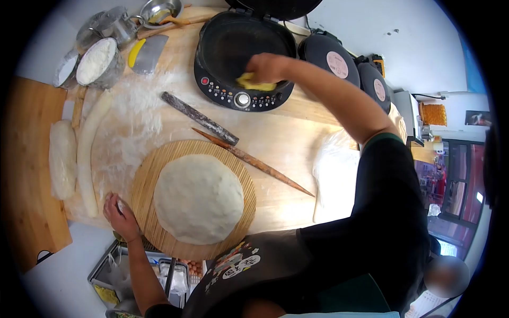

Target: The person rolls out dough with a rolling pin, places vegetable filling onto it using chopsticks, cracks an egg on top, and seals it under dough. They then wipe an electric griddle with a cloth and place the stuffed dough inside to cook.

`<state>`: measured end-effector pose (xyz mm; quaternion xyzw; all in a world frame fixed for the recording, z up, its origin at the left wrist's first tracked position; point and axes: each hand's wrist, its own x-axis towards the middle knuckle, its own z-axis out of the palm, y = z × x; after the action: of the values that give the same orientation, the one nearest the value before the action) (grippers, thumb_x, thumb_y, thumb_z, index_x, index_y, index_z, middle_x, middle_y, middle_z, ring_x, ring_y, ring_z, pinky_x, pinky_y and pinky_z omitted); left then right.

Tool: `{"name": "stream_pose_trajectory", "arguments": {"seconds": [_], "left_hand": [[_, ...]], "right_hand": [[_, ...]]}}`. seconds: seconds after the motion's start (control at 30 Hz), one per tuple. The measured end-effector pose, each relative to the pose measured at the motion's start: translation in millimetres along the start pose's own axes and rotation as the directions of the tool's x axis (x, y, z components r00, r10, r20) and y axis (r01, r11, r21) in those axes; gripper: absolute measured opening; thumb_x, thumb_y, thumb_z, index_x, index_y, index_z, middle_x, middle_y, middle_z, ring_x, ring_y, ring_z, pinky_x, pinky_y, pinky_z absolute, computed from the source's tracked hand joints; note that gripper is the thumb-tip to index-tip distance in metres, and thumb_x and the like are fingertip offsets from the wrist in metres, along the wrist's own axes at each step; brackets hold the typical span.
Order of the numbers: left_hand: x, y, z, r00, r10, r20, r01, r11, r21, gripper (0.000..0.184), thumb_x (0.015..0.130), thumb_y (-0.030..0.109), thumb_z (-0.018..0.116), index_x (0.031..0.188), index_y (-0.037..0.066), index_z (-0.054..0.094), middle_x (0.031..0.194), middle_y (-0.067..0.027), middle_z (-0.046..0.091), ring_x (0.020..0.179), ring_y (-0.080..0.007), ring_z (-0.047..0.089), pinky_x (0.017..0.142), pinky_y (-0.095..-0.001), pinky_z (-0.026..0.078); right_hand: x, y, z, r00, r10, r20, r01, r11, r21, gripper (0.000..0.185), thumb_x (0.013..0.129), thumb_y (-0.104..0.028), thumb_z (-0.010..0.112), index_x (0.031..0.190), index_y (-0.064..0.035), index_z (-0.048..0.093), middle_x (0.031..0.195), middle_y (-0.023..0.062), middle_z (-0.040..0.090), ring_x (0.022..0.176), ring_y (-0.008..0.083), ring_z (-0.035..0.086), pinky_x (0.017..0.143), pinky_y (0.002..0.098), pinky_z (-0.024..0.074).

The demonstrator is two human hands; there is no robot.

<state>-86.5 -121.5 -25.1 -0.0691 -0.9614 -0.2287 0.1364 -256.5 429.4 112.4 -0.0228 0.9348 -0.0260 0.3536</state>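
Observation:
My right hand (268, 68) reaches across to the open electric griddle (244, 37) and is closed on a yellow cloth (257, 83), pressed at the near rim above the button panel. Beside the left edge of a round slatted wooden board (143, 191), my left hand (122, 216) rests on the floured table with its fingers loosely apart, holding nothing. A large flat round of pale dough (199, 199) lies on that board. Behind it are a tapered rolling pin (260, 164) and a flour-dusted dark stick (200, 117), their ends close together.
A long dough roll (91, 153) and a wrapped dough piece (63, 159) lie at the left. Near the back left are a flour tub (101, 63), a yellow-handled scraper (148, 53) and a metal bowl (160, 10). Closed griddles (328, 58) stand right; a plastic-covered white bundle (336, 175) lies nearer.

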Motion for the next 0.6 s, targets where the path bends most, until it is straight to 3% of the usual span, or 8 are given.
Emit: {"name": "stream_pose_trajectory", "arguments": {"seconds": [0.03,0.1,0.2,0.23,0.33,0.43,0.5,0.6], "left_hand": [[0.2,1.1,0.7,1.0,-0.011,-0.004,0.011,1.0,0.003,0.037,0.086,0.008,0.05,0.121,0.0,0.061,0.131,-0.0203,0.06,0.125,-0.0389,0.051,0.11,-0.0494,0.035],[0.8,0.4,-1.1,1.0,-0.004,-0.009,0.004,1.0,0.008,0.037,0.087,0.009,0.049,0.12,0.0,0.061,0.131,-0.0206,0.06,0.125,-0.0393,0.051,0.11,-0.0495,0.036],[3.0,-0.5,1.9,1.0,0.012,-0.019,-0.012,1.0,0.0,0.035,0.088,0.009,0.049,0.12,0.0,0.062,0.131,-0.0209,0.06,0.124,-0.0396,0.052,0.109,-0.0496,0.036],[2.5,0.3,1.0,1.0,0.001,-0.011,-0.002,1.0,-0.003,0.035,0.088,0.009,0.049,0.119,0.0,0.062,0.131,-0.021,0.06,0.124,-0.0396,0.051,0.109,-0.0497,0.036],[2.9,-3.1,4.2,1.0,-0.017,-0.023,0.017,1.0,-0.019,0.035,0.088,0.008,0.049,0.119,0.0,0.062,0.131,-0.0212,0.06,0.124,-0.0398,0.051,0.109,-0.0497,0.036],[-2.1,-2.6,1.9,1.0,-0.015,-0.02,0.014,0.999,-0.043,0.034,0.088,0.008,0.05,0.119,0.0,0.062,0.131,-0.0215,0.06,0.124,-0.04,0.052,0.108,-0.0498,0.037],[0.5,-10.8,7.7,1.0,0.005,-0.026,-0.006,0.999,-0.046,0.033,0.089,0.009,0.051,0.118,0.0,0.063,0.13,-0.0217,0.06,0.123,-0.0404,0.052,0.108,-0.0499,0.037],[-6.3,-13.6,3.8,0.998,0.045,-0.034,-0.046,0.999,-0.009,0.032,0.089,0.009,0.053,0.118,0.0,0.063,0.129,-0.0223,0.061,0.121,-0.0407,0.053,0.108,-0.0499,0.038]], "right_hand": [[5.0,-1.1,15.4,0.96,-0.098,-0.262,0.152,0.969,0.195,0.038,0.087,-0.031,0.071,0.117,-0.009,0.072,0.126,0.0157,0.066,0.117,0.0323,0.062,0.101,0.0393,0.0494],[28.0,3.0,38.4,0.751,-0.354,-0.557,0.488,0.867,0.106,0.025,0.092,-0.022,0.065,0.111,-0.0077,0.072,0.111,0.0139,0.068,0.105,0.0333,0.065,0.094,0.0388,0.0507],[35.7,24.8,45.2,0.528,-0.5,-0.686,0.451,0.85,-0.273,0.02,0.088,-0.013,0.064,0.106,-0.0093,0.072,0.108,0.0122,0.065,0.106,0.0328,0.063,0.095,0.0401,0.0497],[48.0,43.7,45.8,0.458,-0.446,-0.769,0.268,0.894,-0.358,0.022,0.082,-0.011,0.065,0.103,-0.0104,0.073,0.103,0.0114,0.065,0.102,0.0316,0.064,0.094,0.0414,0.0506],[94.5,103.4,32.7,0.527,0.061,-0.848,-0.331,0.933,-0.139,0.016,0.081,-0.012,0.068,0.096,-0.0075,0.071,0.102,0.0154,0.065,0.101,0.0317,0.066,0.087,0.0435,0.0555],[131.6,91.3,4.0,0.48,0.235,-0.845,-0.236,0.962,0.134,0.021,0.087,-0.02,0.066,0.099,-0.0029,0.071,0.104,0.0235,0.067,0.097,0.0381,0.069,0.086,0.0466,0.0562],[184.1,78.6,-0.5,0.484,0.094,-0.87,-0.124,0.992,0.038,0.019,0.087,-0.018,0.064,0.099,-0.007,0.074,0.109,0.0205,0.069,0.105,0.0352,0.068,0.09,0.0446,0.0557],[135.9,10.5,3.6,0.677,-0.262,-0.688,0.254,0.96,-0.117,0.026,0.088,-0.021,0.067,0.11,-0.0085,0.071,0.107,0.0191,0.067,0.101,0.0363,0.067,0.087,0.0451,0.0548]]}}
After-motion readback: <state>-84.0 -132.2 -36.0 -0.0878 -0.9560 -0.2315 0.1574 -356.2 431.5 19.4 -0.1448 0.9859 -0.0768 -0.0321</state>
